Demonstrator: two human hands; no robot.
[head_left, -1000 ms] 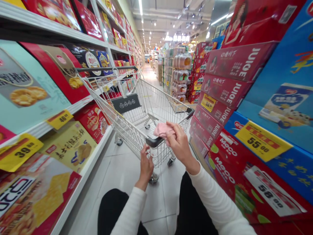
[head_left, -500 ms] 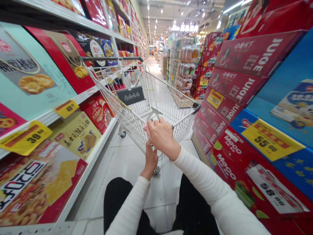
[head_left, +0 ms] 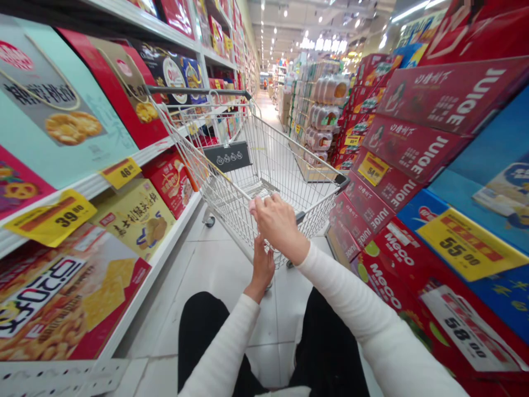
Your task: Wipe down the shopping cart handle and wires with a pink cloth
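A wire shopping cart (head_left: 285,143) stands before me, its dark handle at the far end. My right hand (head_left: 278,223) is closed over the cart's near upper rim, and a bit of pink cloth (head_left: 252,207) shows past its fingers. Just below, my left hand (head_left: 263,264) is held upright against the near wire end, fingers bent and partly hidden under the right hand. What the left fingers grip, if anything, is hidden. A dark corner bumper (head_left: 341,181) caps the rim to the right of my hands.
On the left a shelf (head_left: 165,237) carries boxed biscuits with yellow price tags (head_left: 58,218). Stacked red drink cartons (head_left: 438,99) rise close on the right. Farther along the aisle stand packs of bottles (head_left: 324,116). White floor tiles (head_left: 210,264) lie under the cart.
The view has turned slightly, so the cart and shelves appear a little farther right. Both hands remain at the same near end of the cart, with the pink cloth still under the right hand.
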